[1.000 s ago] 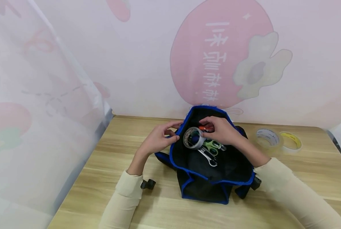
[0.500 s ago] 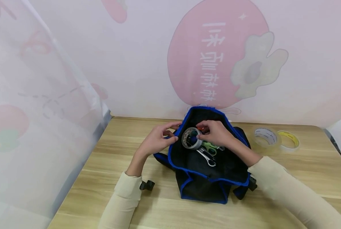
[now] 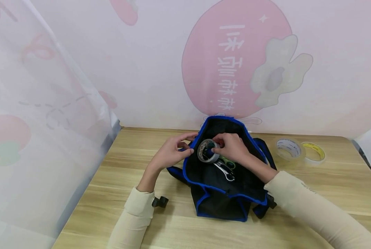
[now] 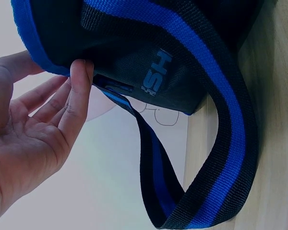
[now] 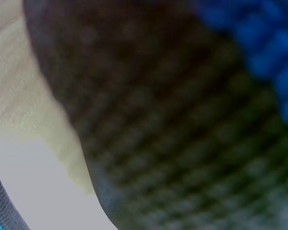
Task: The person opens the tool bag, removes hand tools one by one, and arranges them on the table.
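Note:
A black tool bag (image 3: 242,181) with blue edging stands wide open on the table. My left hand (image 3: 174,150) pinches its left rim between thumb and fingers; in the left wrist view, the same hand (image 4: 48,115) is at the rim beside the blue-striped strap (image 4: 221,86). Inside the bag, my right hand (image 3: 233,148) pinches the right edge of a grey tape roll (image 3: 203,159), the thumb overlapping its opening. Below lie green-handled scissors (image 3: 230,164) and a metal wrench-like tool (image 3: 227,173), both partly hidden. Dark fabric fills most of the right wrist view.
Two more tape rolls, one clear (image 3: 289,148) and one yellow-cored (image 3: 315,153), lie on the wooden table (image 3: 135,152) to the right of the bag. A printed curtain (image 3: 141,69) hangs right behind the table's back edge.
My right hand has shifted left and closed in on the grey tape roll's edge, covering the red thing seen before. The left hand keeps its hold on the rim.

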Demonstrator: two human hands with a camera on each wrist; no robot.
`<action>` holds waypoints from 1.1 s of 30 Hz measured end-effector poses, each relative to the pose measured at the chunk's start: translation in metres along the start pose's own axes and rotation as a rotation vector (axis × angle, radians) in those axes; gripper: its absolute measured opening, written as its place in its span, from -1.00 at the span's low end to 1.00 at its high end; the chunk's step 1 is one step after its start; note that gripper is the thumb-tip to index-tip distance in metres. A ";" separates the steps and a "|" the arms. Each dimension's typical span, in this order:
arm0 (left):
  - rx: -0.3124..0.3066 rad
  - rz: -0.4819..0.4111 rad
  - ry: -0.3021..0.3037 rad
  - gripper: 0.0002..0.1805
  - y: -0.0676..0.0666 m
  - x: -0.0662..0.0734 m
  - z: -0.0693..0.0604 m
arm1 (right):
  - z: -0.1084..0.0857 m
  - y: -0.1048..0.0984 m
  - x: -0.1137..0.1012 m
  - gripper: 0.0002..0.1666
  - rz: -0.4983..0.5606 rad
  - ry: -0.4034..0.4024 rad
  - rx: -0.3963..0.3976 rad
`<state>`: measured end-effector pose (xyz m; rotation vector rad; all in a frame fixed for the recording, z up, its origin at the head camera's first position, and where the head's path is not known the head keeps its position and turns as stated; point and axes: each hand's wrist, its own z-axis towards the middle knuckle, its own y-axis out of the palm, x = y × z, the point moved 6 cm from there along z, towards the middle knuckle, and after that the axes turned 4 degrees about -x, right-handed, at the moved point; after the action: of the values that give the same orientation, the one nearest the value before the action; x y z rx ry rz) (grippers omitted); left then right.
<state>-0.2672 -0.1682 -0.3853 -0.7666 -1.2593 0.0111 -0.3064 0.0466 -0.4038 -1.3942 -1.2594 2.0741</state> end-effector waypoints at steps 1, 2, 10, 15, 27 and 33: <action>0.000 0.000 0.003 -0.36 0.000 0.000 0.000 | 0.000 0.001 0.001 -0.59 -0.006 0.007 0.007; 0.001 0.000 0.006 -0.36 0.000 0.000 0.000 | 0.000 0.002 0.001 -0.59 -0.010 0.017 0.012; 0.004 -0.007 0.013 -0.36 0.000 0.000 -0.001 | 0.000 0.006 -0.001 -0.67 0.018 0.064 0.031; -0.002 -0.013 0.008 -0.35 0.001 0.000 -0.002 | -0.002 0.006 0.002 -0.74 0.054 0.112 -0.010; 0.005 -0.008 0.003 -0.35 0.000 0.001 -0.002 | -0.011 -0.028 -0.003 -0.74 0.162 0.089 -0.056; 0.008 -0.014 -0.004 -0.35 -0.002 0.000 -0.001 | -0.022 -0.056 -0.011 -0.72 0.239 0.093 -0.072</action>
<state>-0.2668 -0.1700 -0.3844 -0.7507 -1.2677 0.0060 -0.2929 0.0801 -0.3544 -1.7276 -1.1909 2.1035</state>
